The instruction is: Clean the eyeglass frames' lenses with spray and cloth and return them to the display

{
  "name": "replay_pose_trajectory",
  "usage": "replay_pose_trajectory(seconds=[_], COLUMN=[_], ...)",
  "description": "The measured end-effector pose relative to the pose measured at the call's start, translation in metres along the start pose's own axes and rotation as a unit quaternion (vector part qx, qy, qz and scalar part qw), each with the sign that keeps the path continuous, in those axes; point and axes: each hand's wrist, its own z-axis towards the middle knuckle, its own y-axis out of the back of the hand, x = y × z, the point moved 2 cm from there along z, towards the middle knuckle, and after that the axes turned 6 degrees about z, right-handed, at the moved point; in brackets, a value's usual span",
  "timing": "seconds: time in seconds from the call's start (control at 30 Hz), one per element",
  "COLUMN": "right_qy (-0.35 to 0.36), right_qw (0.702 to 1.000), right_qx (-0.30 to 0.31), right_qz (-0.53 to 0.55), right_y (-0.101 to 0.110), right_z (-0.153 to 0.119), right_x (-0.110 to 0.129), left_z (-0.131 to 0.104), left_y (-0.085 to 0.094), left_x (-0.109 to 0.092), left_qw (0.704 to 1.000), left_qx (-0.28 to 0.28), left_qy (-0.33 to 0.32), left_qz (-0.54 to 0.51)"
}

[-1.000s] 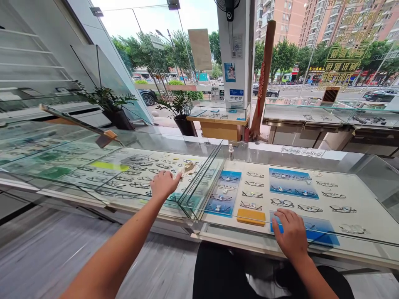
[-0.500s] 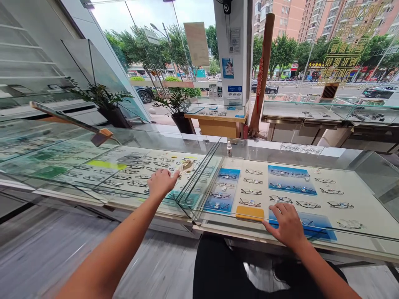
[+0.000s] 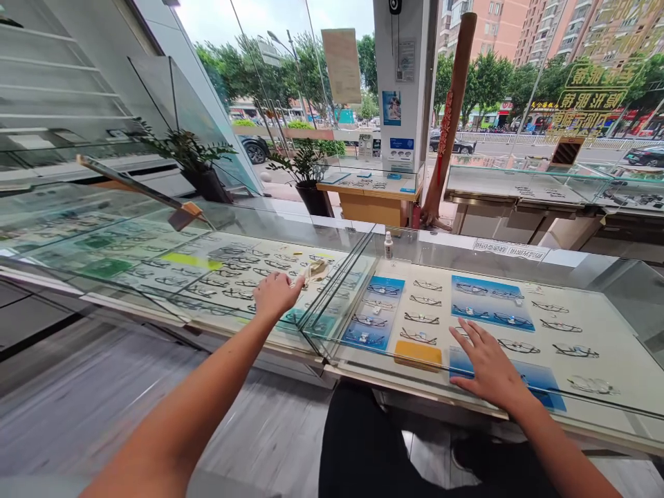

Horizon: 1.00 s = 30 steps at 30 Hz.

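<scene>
My left hand (image 3: 277, 294) is over the glass top of the left display case, its fingers curled on a beige cloth (image 3: 315, 272). Fingers spread, my right hand (image 3: 487, 361) is over the right case's glass and holds nothing. Below the glass, pairs of eyeglasses lie in rows on white and on blue sheets, one blue sheet (image 3: 373, 312) at the left of that case. An orange-yellow case (image 3: 418, 355) lies left of my right hand. A small white bottle (image 3: 389, 245) stands upright near the back edge of the glass.
A mirror-like panel with a wooden corner (image 3: 191, 209) leans over the left case. Potted plants (image 3: 311, 197), a low display table (image 3: 371, 205) and a tall wooden trunk (image 3: 451, 117) stand beyond. Further glass cases (image 3: 523, 187) are at the right.
The whole scene has shifted slightly right in the view. My right hand has spread its fingers wider and moved a little; my left hand stays by the cloth.
</scene>
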Motion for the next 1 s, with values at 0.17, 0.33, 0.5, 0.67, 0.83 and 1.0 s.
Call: replay_pose_trajectory(seconds=[0.17,0.33,0.5,0.67,0.83,1.0], right_qy=[0.01,0.007,0.009,0.005,0.012,0.02], right_qw=[0.999,0.998,0.999,0.999,0.999,0.999], right_qx=[-0.028,-0.037,-0.037,-0.04,-0.027,-0.019], right_qz=[-0.02,-0.042,-0.035,-0.016,0.014,0.035], right_y=[0.001,0.003,0.0,-0.001,-0.002,-0.001], right_z=[0.002,0.006,0.009,0.013,0.018,0.021], right_x=[0.002,0.006,0.007,0.008,0.004,0.003], left_z=[0.001,-0.004,-0.024,-0.113,-0.262,-0.333], left_y=[-0.002,0.003,0.0,-0.031,-0.105,-0.158], left_x=[0.001,0.001,0.001,0.001,-0.009,-0.043], left_qw=[1.0,0.989,0.983,0.947,0.939,0.921], left_qx=[-0.009,-0.124,-0.119,-0.214,-0.153,0.182], left_qy=[0.007,-0.011,0.028,0.093,0.019,-0.175], left_qz=[-0.022,-0.08,-0.136,-0.222,-0.308,-0.297])
